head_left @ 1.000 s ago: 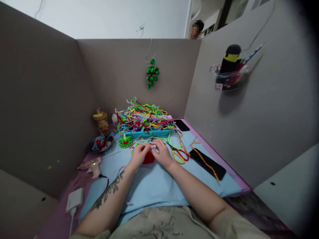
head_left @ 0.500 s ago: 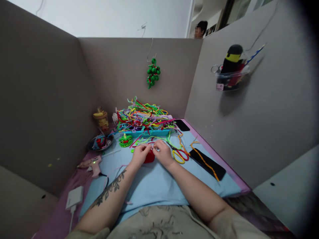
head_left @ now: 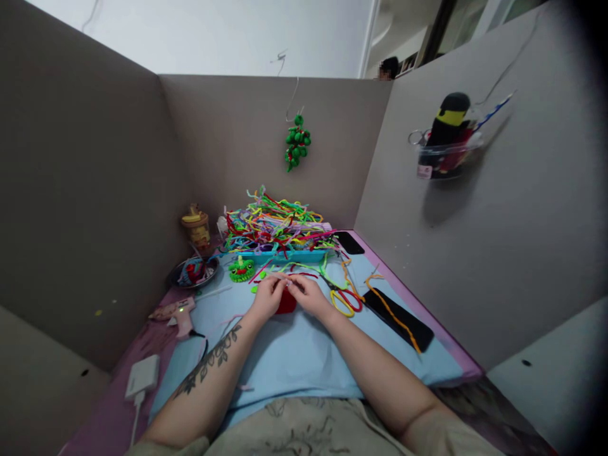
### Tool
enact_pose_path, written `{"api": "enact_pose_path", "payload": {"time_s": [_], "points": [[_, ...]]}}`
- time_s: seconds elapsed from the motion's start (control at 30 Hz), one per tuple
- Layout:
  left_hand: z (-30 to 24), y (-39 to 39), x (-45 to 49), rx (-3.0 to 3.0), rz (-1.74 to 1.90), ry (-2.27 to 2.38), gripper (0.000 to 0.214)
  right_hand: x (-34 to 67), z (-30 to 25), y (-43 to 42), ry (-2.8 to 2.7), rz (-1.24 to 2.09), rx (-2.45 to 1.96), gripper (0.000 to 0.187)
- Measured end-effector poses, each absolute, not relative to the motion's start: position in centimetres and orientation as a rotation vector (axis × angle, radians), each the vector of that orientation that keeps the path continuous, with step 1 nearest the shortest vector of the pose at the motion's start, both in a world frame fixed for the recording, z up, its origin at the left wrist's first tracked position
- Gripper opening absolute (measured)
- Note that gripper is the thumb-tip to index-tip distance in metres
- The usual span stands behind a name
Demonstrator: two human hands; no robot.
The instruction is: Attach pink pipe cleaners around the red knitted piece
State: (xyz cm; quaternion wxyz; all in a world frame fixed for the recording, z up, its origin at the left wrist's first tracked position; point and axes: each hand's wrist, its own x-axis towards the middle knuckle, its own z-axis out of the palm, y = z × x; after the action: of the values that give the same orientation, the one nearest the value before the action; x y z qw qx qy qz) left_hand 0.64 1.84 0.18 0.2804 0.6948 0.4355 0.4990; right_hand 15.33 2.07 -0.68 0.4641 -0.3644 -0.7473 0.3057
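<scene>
My left hand (head_left: 269, 296) and my right hand (head_left: 308, 296) meet over the blue cloth, fingertips pinched together. A small pale bit shows between them, too small to name. Right below the fingers lies a red piece (head_left: 285, 304), partly covered by my hands. Just beyond is a green pipe-cleaner creature head (head_left: 241, 270) with eyes. Loose pipe cleaners in red and green lie behind my fingers. Scissors (head_left: 346, 303) with yellow and red handles rest to the right of my right hand.
A heap of colourful pipe cleaners (head_left: 275, 221) fills a blue tray (head_left: 289, 256) at the back. On the left are a pink glue gun (head_left: 183, 315), a dark bowl (head_left: 173, 277) and a white adapter (head_left: 142, 377). An orange pipe cleaner (head_left: 396, 316) crosses a black slab (head_left: 418, 329) at right.
The view has shifted slightly. Both hands stay together at the same place, the right-hand fingers now lying flatter and closer against the left. The person behind the partition shows less.
</scene>
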Motion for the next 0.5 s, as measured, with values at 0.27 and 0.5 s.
{"api": "enact_pose_path", "payload": {"time_s": [0.27, 0.5], "points": [[-0.20, 1.86, 0.83, 1.762, 1.348, 1.160, 0.024, 15.69, -0.55, 2.55, -1.686, 0.722, -0.982, 0.030], [-0.02, 1.85, 0.67, 1.796, 1.318, 1.230, 0.019, 15.74, -0.92, 2.78, -1.581, 0.672, -1.030, 0.027]]}}
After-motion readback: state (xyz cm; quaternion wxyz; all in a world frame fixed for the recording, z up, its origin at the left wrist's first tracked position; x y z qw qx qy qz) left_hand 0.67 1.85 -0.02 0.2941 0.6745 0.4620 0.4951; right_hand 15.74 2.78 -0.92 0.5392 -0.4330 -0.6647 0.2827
